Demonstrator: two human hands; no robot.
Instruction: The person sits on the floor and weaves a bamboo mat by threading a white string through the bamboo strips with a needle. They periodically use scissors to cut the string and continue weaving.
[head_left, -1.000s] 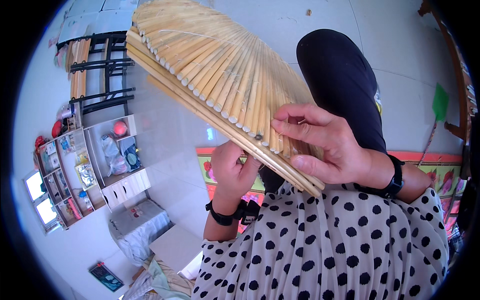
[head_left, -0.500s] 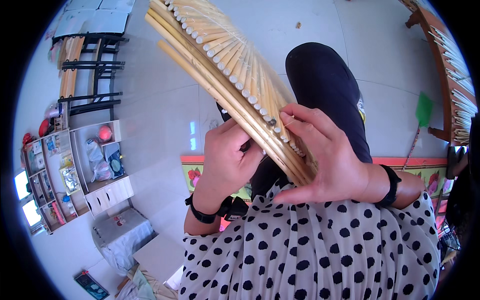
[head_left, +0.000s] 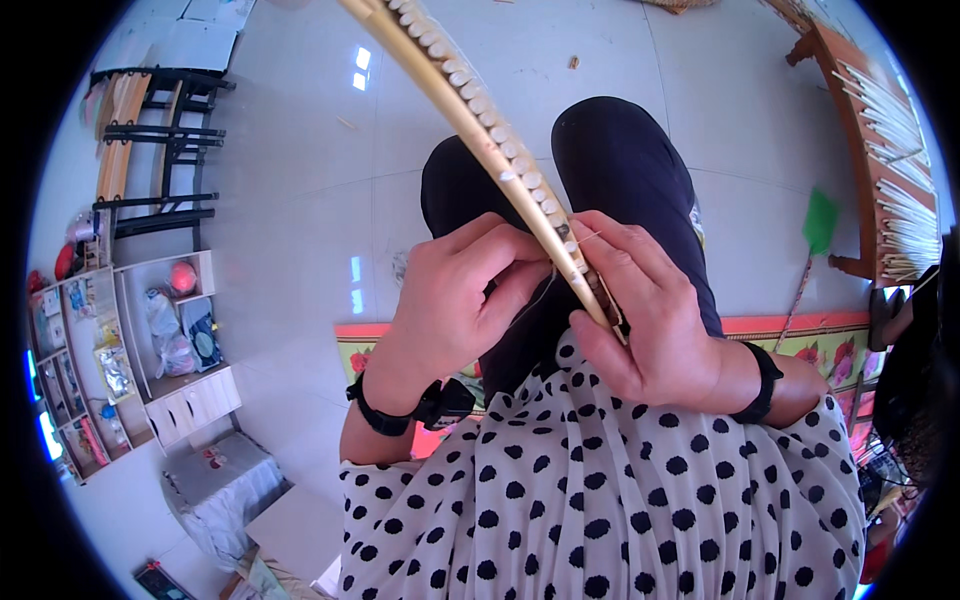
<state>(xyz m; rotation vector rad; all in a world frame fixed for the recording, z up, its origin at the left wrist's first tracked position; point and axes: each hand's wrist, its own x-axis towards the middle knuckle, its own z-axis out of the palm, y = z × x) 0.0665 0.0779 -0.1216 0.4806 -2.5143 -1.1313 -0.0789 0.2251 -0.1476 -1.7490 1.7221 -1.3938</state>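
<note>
A long panel of pale round rods [head_left: 489, 117], edged by tan cane-like poles [head_left: 440, 88], slants from the far top edge toward my lap and is seen nearly edge-on. Around its near end, my right hand [head_left: 655, 315] is closed, thumb on one side and fingers on the other. A fine thread [head_left: 590, 237] sticks out by the right index finger. On the panel's left side my left hand [head_left: 465, 290] is closed in a pinch, fingertips against the pole. A thin strand [head_left: 535, 298] curves down from that pinch; its far end is hidden.
To the right, a brown wooden rack [head_left: 850, 140] holds many white rods, and a green fly swatter [head_left: 820, 222] is near it. Folded black-legged furniture [head_left: 165, 150] and shelves [head_left: 180, 340] stand left. Below me is a flowered, red-edged seat [head_left: 820, 340].
The panel has turned from showing its rod face to nearly edge-on. My left hand has shifted from gripping the poles to a pinch beside them. Both knees now show.
</note>
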